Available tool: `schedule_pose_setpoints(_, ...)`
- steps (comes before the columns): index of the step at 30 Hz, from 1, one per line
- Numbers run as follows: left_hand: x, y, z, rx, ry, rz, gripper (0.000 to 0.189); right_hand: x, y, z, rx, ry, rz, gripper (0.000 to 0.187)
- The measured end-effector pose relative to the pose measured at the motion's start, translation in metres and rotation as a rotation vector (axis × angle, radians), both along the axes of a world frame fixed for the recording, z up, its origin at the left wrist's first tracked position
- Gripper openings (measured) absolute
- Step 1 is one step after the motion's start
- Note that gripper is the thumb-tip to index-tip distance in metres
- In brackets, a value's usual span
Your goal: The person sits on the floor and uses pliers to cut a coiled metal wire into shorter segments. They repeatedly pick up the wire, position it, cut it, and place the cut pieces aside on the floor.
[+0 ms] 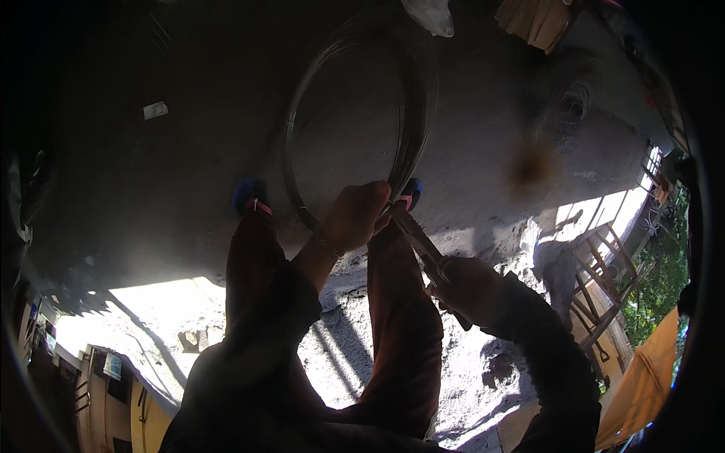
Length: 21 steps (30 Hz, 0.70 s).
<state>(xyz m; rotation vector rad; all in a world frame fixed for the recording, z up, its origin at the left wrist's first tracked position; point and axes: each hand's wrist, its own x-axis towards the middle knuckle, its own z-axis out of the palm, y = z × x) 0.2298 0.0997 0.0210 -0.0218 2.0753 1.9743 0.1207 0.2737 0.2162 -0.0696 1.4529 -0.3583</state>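
A large coil of thin metal wire (416, 133) stretches away over the floor in front of me, between and beyond my feet. My left hand (359, 212) is closed around the near right side of this coil. In my right hand (470, 289) is a long-handled, plier-like metal tool (416, 235), gripped by its handles. The tool's far end meets the wire right beside my left fingers. Shadow hides its jaws, so I cannot tell whether they bite on a strand.
A looser tangle of wire (575, 105) lies at the far right. Folded cardboard (535, 22) and a white plastic bag (433, 17) are at the top. A small pale scrap (155, 110) lies left. Wooden frames (606, 272) stand right, near an orange sheet (643, 390). Sunlit rough ground (340, 340) lies below.
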Motion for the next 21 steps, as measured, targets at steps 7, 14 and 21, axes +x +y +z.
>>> schedule_pose_setpoints(7, 0.0, -0.022, 0.005, 0.146, -0.413, -0.104, 0.029, 0.104, -0.001, -0.029, -0.296, -0.83, -1.751, 0.043)
schedule_pose_setpoints(14, -0.01, -0.01, 0.002, 0.104, -0.256, -0.092, 0.024, 0.079, 0.006, -0.01, -0.114, -0.23, -1.045, 0.04)
schedule_pose_setpoints(21, -0.024, 0.003, 0.011, 0.718, -0.651, 0.19, 0.054, 0.07, 0.01, -0.001, -0.04, -0.417, -1.206, 0.05)
